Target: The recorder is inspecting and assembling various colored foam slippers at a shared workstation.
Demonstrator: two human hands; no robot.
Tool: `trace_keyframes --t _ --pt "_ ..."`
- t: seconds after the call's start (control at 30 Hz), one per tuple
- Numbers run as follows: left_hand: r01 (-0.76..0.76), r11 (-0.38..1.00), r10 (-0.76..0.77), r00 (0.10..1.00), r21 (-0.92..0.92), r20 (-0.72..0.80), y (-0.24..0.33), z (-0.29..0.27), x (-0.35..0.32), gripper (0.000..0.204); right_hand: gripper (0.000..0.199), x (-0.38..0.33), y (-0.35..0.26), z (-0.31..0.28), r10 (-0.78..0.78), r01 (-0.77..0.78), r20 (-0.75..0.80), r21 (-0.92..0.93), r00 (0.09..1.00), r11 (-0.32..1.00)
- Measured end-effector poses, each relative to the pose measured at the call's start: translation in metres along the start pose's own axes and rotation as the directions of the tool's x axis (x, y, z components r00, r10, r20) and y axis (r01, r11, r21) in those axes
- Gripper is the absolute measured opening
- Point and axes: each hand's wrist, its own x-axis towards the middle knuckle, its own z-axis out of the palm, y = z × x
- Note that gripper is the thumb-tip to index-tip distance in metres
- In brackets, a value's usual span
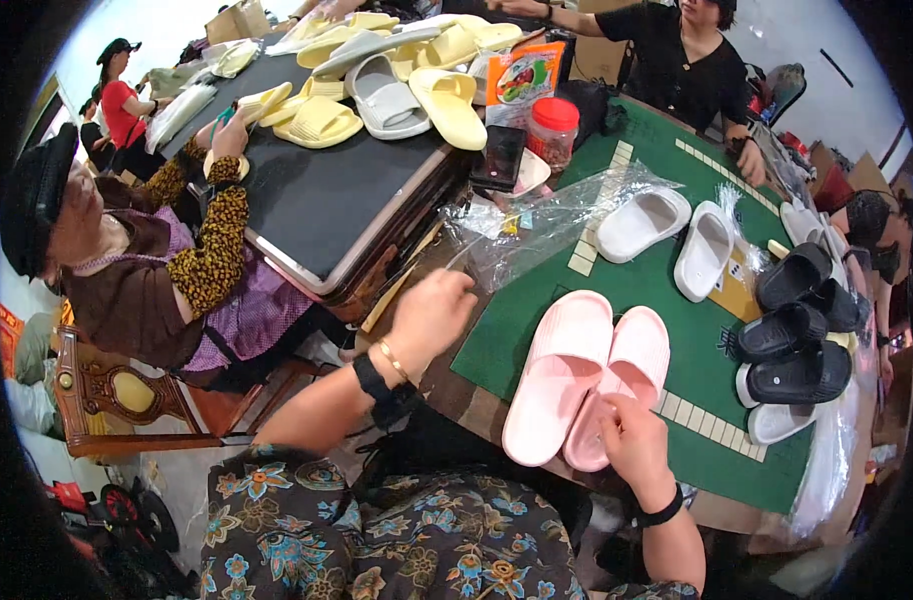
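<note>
A pair of pink slide slippers (558, 384) lies side by side at the near edge of the green mat, toes pointing away from me. Over the heel of the right one, my right hand (637, 445) is closed with thumb and fingertips together; what it pinches, if anything, is too small to make out. To the left, my left hand (432, 318) is closed at the near corner of a clear plastic bag (547, 225), which stretches across the mat's left part. Two white slides (705, 252) rest beyond the pink pair.
Several black slides (795, 330) are heaped on the mat's right side. Rows of pale tiles (712, 428) border it. A red-lidded jar (554, 132) and a dark phone (504, 157) stand far left. Yellow and grey slides (387, 95) cover another table; people work around.
</note>
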Motion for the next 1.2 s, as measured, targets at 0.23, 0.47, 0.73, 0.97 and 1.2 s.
trace_keyframes --t 0.23,0.47,0.73,0.97,1.2 --pt "0.148 0.864 -0.215 0.973 0.482 0.088 -0.061 -0.028 0.033 0.020 0.021 0.000 0.001 -0.010 0.029 -0.030 -0.055 -0.014 0.998 0.999" --pt "0.118 0.873 -0.283 0.913 0.473 0.293 -0.085 -0.060 0.009 0.013 0.019 -0.016 0.020 -0.005 0.094 -0.090 -0.052 0.080 0.994 0.993" --pt "0.067 0.738 -0.266 0.943 0.672 0.198 -0.069 -0.026 -0.008 0.017 0.018 -0.013 0.017 0.007 0.056 -0.047 -0.068 0.129 0.996 0.991" --pt "0.106 0.743 -0.273 0.950 0.661 0.154 -0.077 -0.010 0.010 0.010 0.019 -0.016 0.017 0.008 0.006 0.003 -0.070 0.117 0.998 0.993" --pt "0.048 0.736 -0.213 0.963 0.675 0.165 -0.076 -0.021 0.009 0.011 0.016 -0.014 0.017 0.008 -0.016 0.025 -0.075 0.120 0.997 0.993"
